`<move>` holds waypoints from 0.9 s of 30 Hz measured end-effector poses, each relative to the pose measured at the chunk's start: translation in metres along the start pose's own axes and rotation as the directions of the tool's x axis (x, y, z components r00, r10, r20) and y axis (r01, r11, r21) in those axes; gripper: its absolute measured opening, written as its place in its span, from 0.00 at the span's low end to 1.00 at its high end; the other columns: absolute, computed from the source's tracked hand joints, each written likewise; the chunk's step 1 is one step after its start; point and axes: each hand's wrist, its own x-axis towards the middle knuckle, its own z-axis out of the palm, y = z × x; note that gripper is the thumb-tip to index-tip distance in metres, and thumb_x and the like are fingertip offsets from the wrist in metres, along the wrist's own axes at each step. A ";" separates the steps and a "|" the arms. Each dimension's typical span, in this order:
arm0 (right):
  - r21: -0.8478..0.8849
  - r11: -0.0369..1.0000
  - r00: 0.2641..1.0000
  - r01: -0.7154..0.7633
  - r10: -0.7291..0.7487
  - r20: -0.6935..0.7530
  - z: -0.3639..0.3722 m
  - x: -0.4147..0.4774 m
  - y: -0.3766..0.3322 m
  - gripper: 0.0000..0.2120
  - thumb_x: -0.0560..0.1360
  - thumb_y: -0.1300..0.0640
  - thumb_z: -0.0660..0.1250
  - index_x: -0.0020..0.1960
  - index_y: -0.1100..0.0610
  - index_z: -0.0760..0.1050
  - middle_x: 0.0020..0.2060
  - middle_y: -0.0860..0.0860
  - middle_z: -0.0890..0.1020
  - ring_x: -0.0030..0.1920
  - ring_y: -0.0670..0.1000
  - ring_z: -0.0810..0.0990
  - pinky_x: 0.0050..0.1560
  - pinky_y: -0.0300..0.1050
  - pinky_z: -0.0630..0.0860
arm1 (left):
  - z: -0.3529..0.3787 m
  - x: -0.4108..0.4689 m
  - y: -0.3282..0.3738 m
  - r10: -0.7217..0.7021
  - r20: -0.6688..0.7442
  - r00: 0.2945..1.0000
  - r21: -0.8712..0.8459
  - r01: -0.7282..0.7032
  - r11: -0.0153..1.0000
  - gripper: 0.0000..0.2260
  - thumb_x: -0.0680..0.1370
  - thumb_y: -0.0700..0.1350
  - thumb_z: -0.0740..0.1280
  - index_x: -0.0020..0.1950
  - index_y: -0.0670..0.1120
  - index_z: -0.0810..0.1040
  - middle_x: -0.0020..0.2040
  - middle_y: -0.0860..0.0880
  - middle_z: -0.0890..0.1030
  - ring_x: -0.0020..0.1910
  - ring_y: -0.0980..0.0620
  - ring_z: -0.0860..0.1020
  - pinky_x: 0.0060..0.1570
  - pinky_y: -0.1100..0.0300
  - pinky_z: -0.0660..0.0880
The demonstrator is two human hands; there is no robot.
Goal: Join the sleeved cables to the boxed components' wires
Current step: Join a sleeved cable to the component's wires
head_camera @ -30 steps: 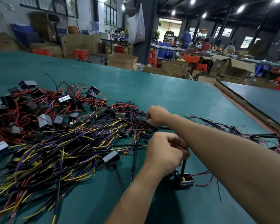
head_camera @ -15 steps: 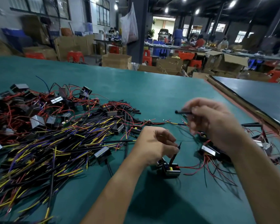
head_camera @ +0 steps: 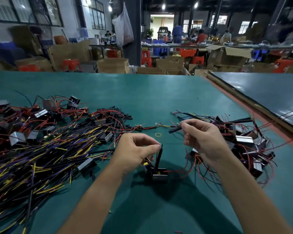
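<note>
— While your left hand (head_camera: pixel 135 152) pinches the black lead (head_camera: pixel 159 155) rising from the boxed component (head_camera: pixel 157 173) on the table (head_camera: pixel 159 98), where should you hold the sleeved cable (head_camera: pixel 175 129)?
— Your right hand (head_camera: pixel 203 141) pinches it between thumb and forefinger, raised above the table beyond the component. Grip the sleeve near its end. Judge it light, limp and probably slippery; exposed strands would bend easily.
— Which way does it point?
— Long axis roughly level, free end toward your left, dipping slightly. The lead stands nearly upright, tip uppermost.
</note>
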 end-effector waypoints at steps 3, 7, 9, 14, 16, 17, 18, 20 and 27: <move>-0.019 0.999 0.999 -0.032 0.032 -0.021 -0.001 0.003 0.008 0.03 0.75 0.64 0.69 0.43 0.59 0.80 0.32 0.50 0.78 0.28 0.44 0.76 0.27 0.36 0.75 | 0.004 -0.001 0.001 0.018 -0.066 0.998 -0.050 -0.022 0.999 0.06 0.70 0.28 0.72 0.39 0.38 0.82 0.33 0.46 0.83 0.22 0.56 0.75 0.20 0.69 0.67; -0.057 0.996 0.997 -0.063 0.065 0.035 0.000 0.005 0.011 0.04 0.77 0.62 0.68 0.44 0.60 0.79 0.39 0.53 0.85 0.31 0.46 0.80 0.29 0.38 0.77 | 0.005 0.000 0.002 0.022 -0.095 0.995 -0.065 -0.029 0.997 0.06 0.69 0.28 0.73 0.40 0.37 0.81 0.36 0.40 0.84 0.22 0.58 0.75 0.20 0.70 0.66; -0.078 0.995 0.995 -0.064 0.070 0.070 0.002 0.005 0.011 0.04 0.78 0.61 0.67 0.45 0.60 0.79 0.42 0.56 0.86 0.32 0.47 0.81 0.29 0.38 0.77 | 0.004 0.000 0.002 0.022 -0.090 0.996 -0.051 -0.027 0.998 0.06 0.69 0.29 0.74 0.40 0.38 0.81 0.37 0.37 0.83 0.22 0.57 0.74 0.20 0.69 0.66; -0.132 0.989 0.991 -0.074 0.087 0.100 0.003 0.003 0.012 0.04 0.78 0.60 0.68 0.45 0.60 0.79 0.41 0.57 0.85 0.30 0.48 0.79 0.30 0.40 0.77 | 0.003 0.000 0.000 -0.005 -0.048 0.999 -0.052 0.003 0.999 0.06 0.69 0.29 0.74 0.42 0.36 0.81 0.35 0.41 0.82 0.23 0.58 0.75 0.21 0.70 0.67; -0.134 0.987 0.988 -0.090 0.105 0.111 0.005 0.000 0.012 0.04 0.77 0.60 0.68 0.45 0.60 0.79 0.41 0.58 0.84 0.30 0.49 0.79 0.30 0.40 0.78 | 0.003 -0.001 0.000 -0.023 -0.025 0.999 -0.058 0.022 0.998 0.07 0.68 0.29 0.74 0.43 0.37 0.81 0.35 0.43 0.84 0.24 0.59 0.76 0.23 0.71 0.68; -0.132 0.986 0.986 -0.098 0.114 0.121 0.007 -0.001 0.012 0.04 0.77 0.61 0.68 0.45 0.60 0.78 0.40 0.58 0.84 0.30 0.49 0.79 0.30 0.40 0.78 | 0.003 -0.001 0.001 -0.031 -0.011 0.999 -0.062 0.030 0.998 0.08 0.68 0.28 0.74 0.43 0.37 0.81 0.35 0.44 0.84 0.25 0.59 0.77 0.23 0.71 0.68; -0.133 0.986 0.983 -0.104 0.122 0.134 0.008 -0.001 0.012 0.04 0.78 0.61 0.68 0.44 0.60 0.78 0.40 0.58 0.84 0.30 0.49 0.79 0.30 0.40 0.78 | 0.004 -0.002 0.001 -0.038 0.001 0.999 -0.064 0.038 0.997 0.08 0.68 0.28 0.74 0.43 0.37 0.81 0.34 0.45 0.84 0.24 0.60 0.77 0.23 0.71 0.68; -0.163 0.982 0.977 -0.098 0.126 0.169 0.009 -0.002 0.010 0.07 0.79 0.61 0.66 0.42 0.59 0.77 0.40 0.57 0.84 0.32 0.49 0.79 0.31 0.39 0.77 | 0.005 -0.001 0.000 -0.039 0.015 0.999 -0.054 0.039 0.998 0.08 0.68 0.27 0.74 0.42 0.37 0.81 0.32 0.47 0.83 0.24 0.59 0.76 0.22 0.70 0.68; -0.216 0.975 0.955 -0.058 0.118 0.274 0.015 -0.005 0.011 0.11 0.81 0.60 0.62 0.42 0.59 0.78 0.30 0.55 0.80 0.31 0.52 0.79 0.34 0.41 0.77 | 0.004 0.001 -0.008 0.041 0.051 0.998 0.140 -0.048 0.989 0.05 0.69 0.32 0.75 0.37 0.41 0.83 0.28 0.49 0.81 0.26 0.56 0.74 0.28 0.67 0.70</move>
